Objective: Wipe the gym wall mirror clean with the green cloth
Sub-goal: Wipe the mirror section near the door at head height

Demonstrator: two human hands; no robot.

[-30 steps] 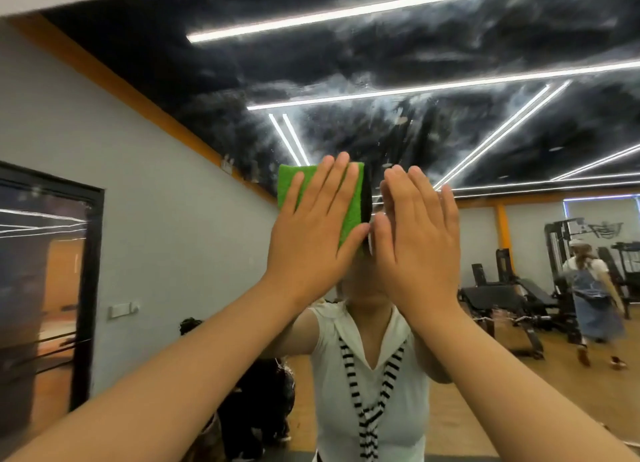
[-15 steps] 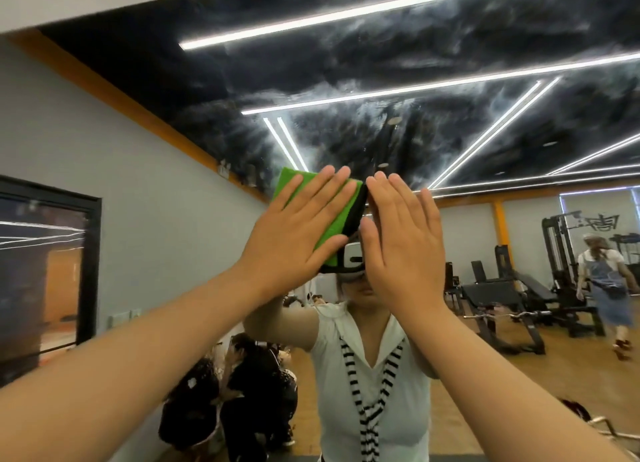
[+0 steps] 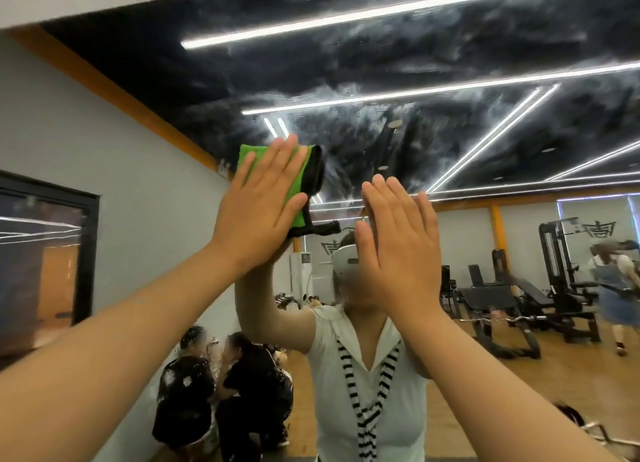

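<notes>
The left hand (image 3: 263,205) makes no closed grip: its fingers lie straight and flat, pressing the green cloth (image 3: 246,157) against the mirror (image 3: 433,56). Just right of it, the right hand (image 3: 398,250) is spread wide too, holding nothing, palm to the glass; whether it touches, I can't tell. Above both, the glass shows cloudy white smears. Reflected off to the right of the right hand stand black weight machines (image 3: 557,271).

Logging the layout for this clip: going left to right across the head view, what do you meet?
Dark-framed glass panel, left hand flat on the green cloth, right hand, reflected weight bench, reflected cable machine.
</notes>
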